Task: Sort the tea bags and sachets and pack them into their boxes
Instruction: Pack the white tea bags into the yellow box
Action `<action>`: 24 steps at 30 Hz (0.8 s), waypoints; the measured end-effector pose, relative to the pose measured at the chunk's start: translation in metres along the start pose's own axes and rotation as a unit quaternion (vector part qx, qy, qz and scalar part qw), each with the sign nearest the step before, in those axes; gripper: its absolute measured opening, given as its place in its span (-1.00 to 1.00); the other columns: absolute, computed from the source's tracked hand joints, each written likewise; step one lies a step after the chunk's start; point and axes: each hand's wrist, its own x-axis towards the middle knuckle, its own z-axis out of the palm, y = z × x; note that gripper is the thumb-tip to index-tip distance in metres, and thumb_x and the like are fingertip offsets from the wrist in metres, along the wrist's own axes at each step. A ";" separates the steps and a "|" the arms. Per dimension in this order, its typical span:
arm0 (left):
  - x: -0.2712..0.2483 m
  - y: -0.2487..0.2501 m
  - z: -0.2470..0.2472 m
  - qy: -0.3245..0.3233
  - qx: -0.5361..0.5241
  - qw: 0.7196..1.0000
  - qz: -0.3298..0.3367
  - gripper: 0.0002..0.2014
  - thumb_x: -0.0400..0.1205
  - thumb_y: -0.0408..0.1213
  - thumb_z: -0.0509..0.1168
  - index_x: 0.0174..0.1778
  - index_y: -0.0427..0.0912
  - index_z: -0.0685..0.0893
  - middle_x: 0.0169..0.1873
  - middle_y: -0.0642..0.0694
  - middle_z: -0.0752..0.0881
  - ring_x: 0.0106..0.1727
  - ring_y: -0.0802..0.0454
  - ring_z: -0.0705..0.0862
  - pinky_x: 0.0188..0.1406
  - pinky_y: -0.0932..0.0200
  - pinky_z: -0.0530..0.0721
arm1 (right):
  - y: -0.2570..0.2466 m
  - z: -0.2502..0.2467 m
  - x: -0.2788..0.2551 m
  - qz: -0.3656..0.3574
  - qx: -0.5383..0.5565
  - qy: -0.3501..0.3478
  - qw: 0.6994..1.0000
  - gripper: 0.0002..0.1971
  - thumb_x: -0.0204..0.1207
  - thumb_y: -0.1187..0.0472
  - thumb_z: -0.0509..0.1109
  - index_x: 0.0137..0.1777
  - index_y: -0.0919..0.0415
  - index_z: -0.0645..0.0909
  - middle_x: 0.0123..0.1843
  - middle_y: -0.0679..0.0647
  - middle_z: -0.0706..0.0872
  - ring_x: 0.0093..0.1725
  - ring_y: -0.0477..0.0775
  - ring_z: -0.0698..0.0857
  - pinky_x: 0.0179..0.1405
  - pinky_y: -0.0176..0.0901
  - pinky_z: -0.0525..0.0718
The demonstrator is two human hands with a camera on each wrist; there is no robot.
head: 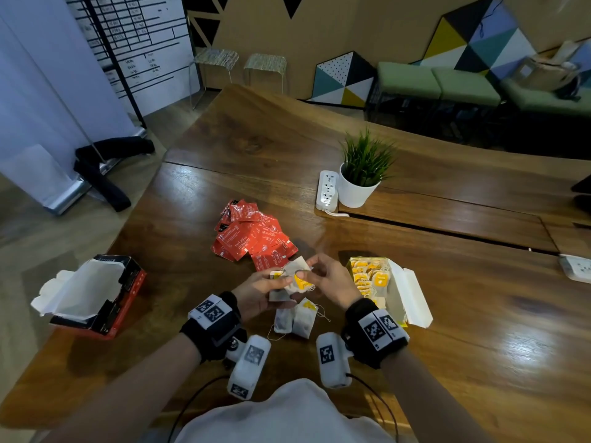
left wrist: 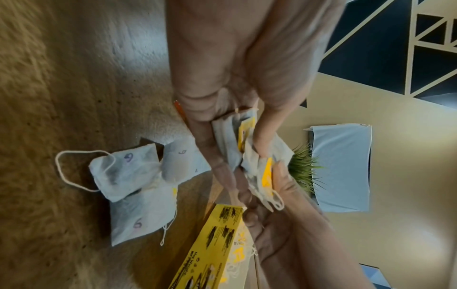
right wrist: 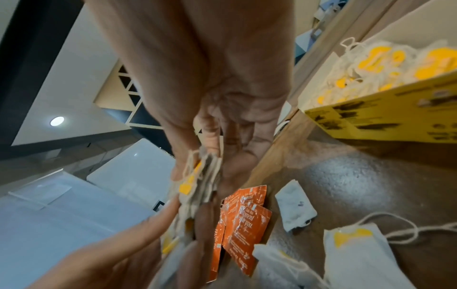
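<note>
Both hands meet over the table centre on a small stack of tea bags [head: 295, 278] with yellow tags. My left hand [head: 267, 284] grips the stack [left wrist: 228, 140] between thumb and fingers. My right hand [head: 315, 274] pinches the stack's far end [right wrist: 197, 181]. Three loose tea bags [head: 297, 318] lie on the table just below the hands. Behind the hands lies a pile of red sachets [head: 252, 235]. An open yellow box [head: 395, 292] at the right holds several yellow-tagged tea bags. An open red and black box [head: 128, 282] with a white liner stands at the left.
A potted plant [head: 361, 177] and a white power strip [head: 327, 190] stand at the back right of the wooden table [head: 479, 330]. Another white power strip [head: 575, 266] sits at the right edge. The red box lies close to the table's left edge.
</note>
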 end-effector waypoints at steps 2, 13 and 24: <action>0.002 0.000 0.001 0.009 -0.001 1.000 0.013 -0.67 0.62 -0.36 0.25 0.31 -0.33 0.54 0.06 -0.26 0.71 -0.07 -0.03 0.76 -0.05 0.07 0.75 | 0.001 0.000 -0.004 0.010 0.063 -0.015 0.998 -0.70 0.41 0.05 0.51 0.04 0.12 0.53 0.06 0.20 0.73 -0.05 0.14 0.76 -0.28 -0.05 0.75; -0.001 -0.002 0.001 -0.013 0.102 0.992 0.067 -0.67 0.62 -0.44 0.24 0.32 -0.22 0.52 0.00 -0.18 0.69 -0.04 -0.02 0.73 -0.09 0.06 0.77 | -0.005 -0.002 -0.011 -0.037 0.019 -0.025 0.999 -0.73 0.41 0.35 0.49 0.08 0.08 0.68 -0.08 -0.02 0.68 -0.13 -0.03 0.67 -0.31 -0.46 0.61; -0.018 0.006 -0.018 0.013 0.088 0.994 0.056 -0.78 0.59 -0.47 0.28 0.13 -0.19 0.63 0.01 -0.18 0.74 0.01 -0.03 0.75 -0.02 0.10 0.76 | -0.007 0.015 0.005 0.009 0.110 -0.046 0.993 -0.76 0.32 0.30 0.57 -0.08 0.06 0.62 0.01 0.06 0.67 -0.02 0.07 0.69 -0.17 -0.15 0.73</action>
